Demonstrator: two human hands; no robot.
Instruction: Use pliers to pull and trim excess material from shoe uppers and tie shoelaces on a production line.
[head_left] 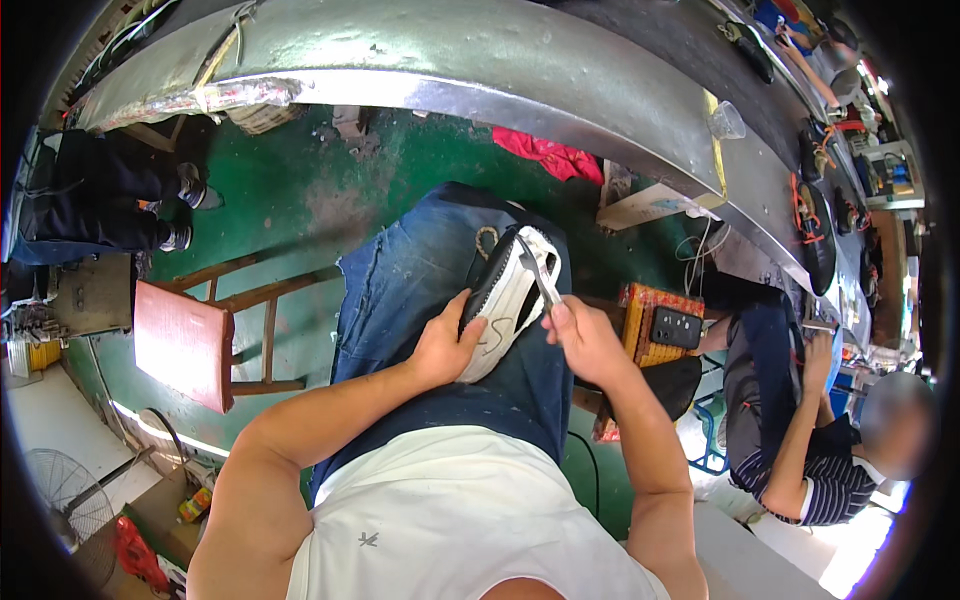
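Shoe [505, 300]: pinned on the lap under left hand [443, 350]; right hand [583, 338] fisted round pliers [537, 268], jaws at its edge. Best held steady, pulled evenly.

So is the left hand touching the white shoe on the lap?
Touching. The head view shows the left hand wrapped against the side of the white shoe, with no gap between them.

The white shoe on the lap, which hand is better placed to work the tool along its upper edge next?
Probably the right. The right hand already grips the metal tool, its tip at the white shoe's upper edge. The left hand is wrapped around the shoe's side, steadying it on the lap.
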